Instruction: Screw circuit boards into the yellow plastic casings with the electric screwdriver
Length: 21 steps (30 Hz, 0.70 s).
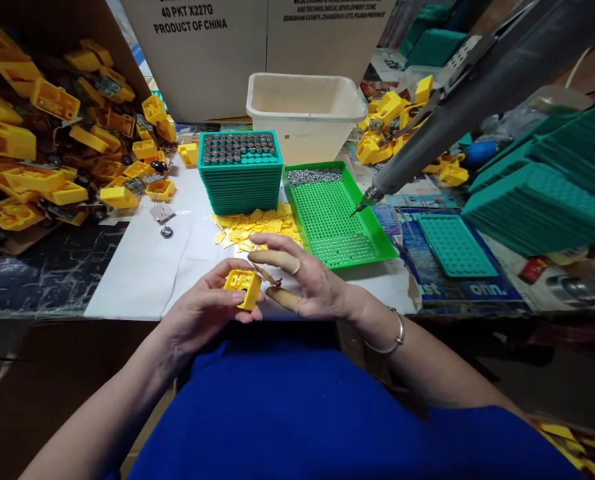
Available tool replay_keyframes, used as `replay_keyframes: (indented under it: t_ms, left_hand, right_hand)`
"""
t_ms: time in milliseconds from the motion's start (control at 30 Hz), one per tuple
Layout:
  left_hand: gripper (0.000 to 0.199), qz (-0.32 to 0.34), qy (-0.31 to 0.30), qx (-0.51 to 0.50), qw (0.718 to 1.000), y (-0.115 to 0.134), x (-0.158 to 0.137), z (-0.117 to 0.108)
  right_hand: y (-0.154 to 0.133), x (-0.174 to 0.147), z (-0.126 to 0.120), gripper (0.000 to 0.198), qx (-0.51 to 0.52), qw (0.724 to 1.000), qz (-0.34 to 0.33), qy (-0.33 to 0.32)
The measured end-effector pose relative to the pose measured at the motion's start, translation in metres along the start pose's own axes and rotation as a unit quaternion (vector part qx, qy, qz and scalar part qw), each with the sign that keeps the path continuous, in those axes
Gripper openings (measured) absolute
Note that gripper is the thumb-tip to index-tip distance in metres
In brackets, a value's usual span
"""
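Note:
A small yellow plastic housing (242,289) is gripped in my left hand (204,300), its open side facing up and the thumb over its near edge. Thin wires with a small reddish-tipped part (273,280) stick out from the housing's right side. Beside them is my right hand (310,280), thumb and fingers apart, with tan finger cots on the thumb and a finger. I cannot make out whether it touches the wires. Just beyond the hands lie loose flat yellow pieces (257,228).
A stack of teal trays (242,187) holds button cells on top. Right of it, a green tray (322,220) contains small screws. A powered screwdriver (392,177) hangs over that tray. Yellow housings (22,180) are heaped left; a white bin (304,113) stands behind.

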<state>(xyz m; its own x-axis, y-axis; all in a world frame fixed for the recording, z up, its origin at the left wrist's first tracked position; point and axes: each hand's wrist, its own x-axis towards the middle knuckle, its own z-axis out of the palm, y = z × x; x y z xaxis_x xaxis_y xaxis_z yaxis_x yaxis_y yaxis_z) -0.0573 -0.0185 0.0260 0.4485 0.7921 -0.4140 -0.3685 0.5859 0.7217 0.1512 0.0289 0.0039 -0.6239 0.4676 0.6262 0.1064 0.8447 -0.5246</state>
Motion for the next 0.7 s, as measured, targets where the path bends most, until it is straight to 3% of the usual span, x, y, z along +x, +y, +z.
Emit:
replay_keyframes:
  t_ms: [67, 167, 400, 600, 700]
  left_hand:
    - [0.038, -0.022, -0.017, -0.009, 1.0, 0.001, -0.002, -0.001]
    - [0.034, -0.017, -0.002, 0.034, 0.999, -0.003, -0.003, -0.001]
    - [0.029, 0.101, 0.094, 0.113, 0.984, -0.017, -0.002, 0.007]
    - [0.03, 0.097, 0.053, 0.072, 0.991, -0.018, -0.001, 0.014]
    - [0.035, 0.084, 0.011, 0.047, 0.995, -0.014, -0.003, 0.014]
  right_hand:
    - [0.001, 0.002, 0.0, 0.041, 0.03, 0.999, -0.01, -0.035]
    - [0.0, 0.003, 0.0, 0.03, 0.039, 0.999, -0.013, -0.027]
    - [-0.01, -0.002, 0.008, 0.02, 0.029, 0.997, 0.045, 0.061]
    - [-0.022, -0.007, 0.027, 0.029, 0.127, 0.979, 0.105, 0.122]
    - [-0.024, -0.008, 0.029, 0.029, 0.101, 0.982, 0.101, 0.125]
